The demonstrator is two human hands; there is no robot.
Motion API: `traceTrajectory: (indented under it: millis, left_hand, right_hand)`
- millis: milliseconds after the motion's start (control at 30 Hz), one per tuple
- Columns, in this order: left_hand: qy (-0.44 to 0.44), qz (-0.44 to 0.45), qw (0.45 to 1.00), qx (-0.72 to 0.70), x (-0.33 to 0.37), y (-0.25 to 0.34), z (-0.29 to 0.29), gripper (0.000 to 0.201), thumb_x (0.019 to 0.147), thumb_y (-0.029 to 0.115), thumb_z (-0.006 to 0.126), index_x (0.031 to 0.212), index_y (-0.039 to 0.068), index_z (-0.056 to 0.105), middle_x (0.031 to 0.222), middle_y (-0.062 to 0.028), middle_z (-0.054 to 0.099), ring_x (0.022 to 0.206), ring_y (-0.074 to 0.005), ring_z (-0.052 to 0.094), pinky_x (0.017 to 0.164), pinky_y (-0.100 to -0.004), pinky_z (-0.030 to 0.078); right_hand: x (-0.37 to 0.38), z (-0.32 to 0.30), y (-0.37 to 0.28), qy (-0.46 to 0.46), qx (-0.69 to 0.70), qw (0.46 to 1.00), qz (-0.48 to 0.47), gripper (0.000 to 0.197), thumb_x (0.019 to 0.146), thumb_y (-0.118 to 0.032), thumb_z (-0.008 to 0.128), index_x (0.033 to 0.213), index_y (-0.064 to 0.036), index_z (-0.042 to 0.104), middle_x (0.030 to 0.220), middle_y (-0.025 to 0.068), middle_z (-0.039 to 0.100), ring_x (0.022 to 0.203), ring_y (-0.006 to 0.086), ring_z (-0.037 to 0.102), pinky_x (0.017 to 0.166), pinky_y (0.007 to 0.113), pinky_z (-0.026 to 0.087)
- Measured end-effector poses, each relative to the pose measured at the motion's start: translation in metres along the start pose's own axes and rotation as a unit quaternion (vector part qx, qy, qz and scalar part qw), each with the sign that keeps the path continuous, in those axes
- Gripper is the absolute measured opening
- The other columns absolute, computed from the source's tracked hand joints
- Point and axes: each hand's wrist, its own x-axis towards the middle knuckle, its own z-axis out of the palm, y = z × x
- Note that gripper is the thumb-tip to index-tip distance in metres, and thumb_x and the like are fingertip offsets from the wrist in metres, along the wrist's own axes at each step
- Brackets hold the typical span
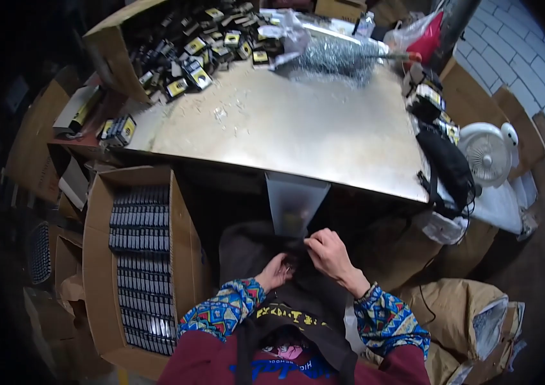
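- While both patterned sleeves (pixel 224 309) angle in over a maroon top (pixel 198 356), the dark apron (pixel 247 250) sits nearest both hands, over the lap, below the table's near edge.
- Left hand (pixel 274 274): fingers curled, palm partly up, just over the apron. Can't tell if it grips anything; inside of the hand is too dark.
- Right hand (pixel 329 255): just beside and slightly farther out, fingertips drawn together at the apron. Can't tell what, if anything, is pinched.
- Left of the lap: open carton (pixel 97 256), stacked rows of grey-and-black pieces (pixel 144 273).
- Right: crumpled brown paper sack (pixel 446 308).
- Ahead, under the table edge: whitish bin (pixel 295 196).
- Table (pixel 279 131): small clear bits (pixel 222 115) on the left part, heap of black-and-yellow boxes (pixel 197 76) far left, shiny clear plastic bundle (pixel 337 59) at the back.
- Right end: black bag (pixel 444 167), white fan (pixel 485 157) beside it.
- Farthest: pale block wall (pixel 516 54), upper right.
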Motion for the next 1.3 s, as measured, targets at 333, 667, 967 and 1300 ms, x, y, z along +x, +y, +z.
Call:
traceTrajectory:
  millis: [333,667,967,1300]
  left_hand:
    - [0.010,0.226,0.968,0.111,-0.167,0.140,0.142,0.024,0.094,0.023,0.056,0.074,0.008,0.056,0.069,-0.0025,0.056,0.057,-0.0088,0.051,0.038,-0.0185,0.031]
    - [0.356,0.589,0.374,0.622,0.000,0.369,0.201,0.042,0.092,0.022,0.058,0.129,0.005,0.050,0.147,-0.0184,0.037,0.123,-0.0347,0.049,0.099,-0.0377,0.042]
    - [0.211,0.635,0.520,0.530,0.106,0.506,0.372,0.069,0.078,0.038,0.073,0.124,-0.009,0.052,0.118,-0.0287,0.061,0.111,-0.0385,0.059,0.095,-0.0414,0.047]
    - [0.109,0.520,0.655,0.537,0.123,0.512,0.368,0.064,0.075,0.019,0.079,0.131,0.003,0.055,0.125,-0.0146,0.062,0.113,-0.0251,0.060,0.096,-0.0344,0.046]
  right_hand:
    - [0.054,-0.059,0.005,-0.218,0.111,0.968,0.048,0.027,0.089,-0.019,0.065,0.112,-0.0030,0.065,0.102,0.0148,0.066,0.093,0.0339,0.063,0.078,0.038,0.052]
    - [0.147,-0.071,0.058,-0.054,0.290,0.944,0.147,0.025,0.089,-0.008,0.067,0.112,-0.0011,0.067,0.099,0.0142,0.070,0.088,0.0242,0.069,0.079,0.032,0.055]
    - [0.278,-0.157,0.306,0.503,0.165,0.834,0.158,0.061,0.089,-0.009,0.069,0.138,0.0079,0.038,0.134,0.0131,0.050,0.124,0.0210,0.049,0.107,0.032,0.036]
    - [0.274,-0.181,0.265,0.402,0.137,0.862,0.276,0.027,0.093,-0.019,0.063,0.110,0.0012,0.064,0.106,0.0070,0.061,0.099,0.0145,0.057,0.089,0.028,0.046]
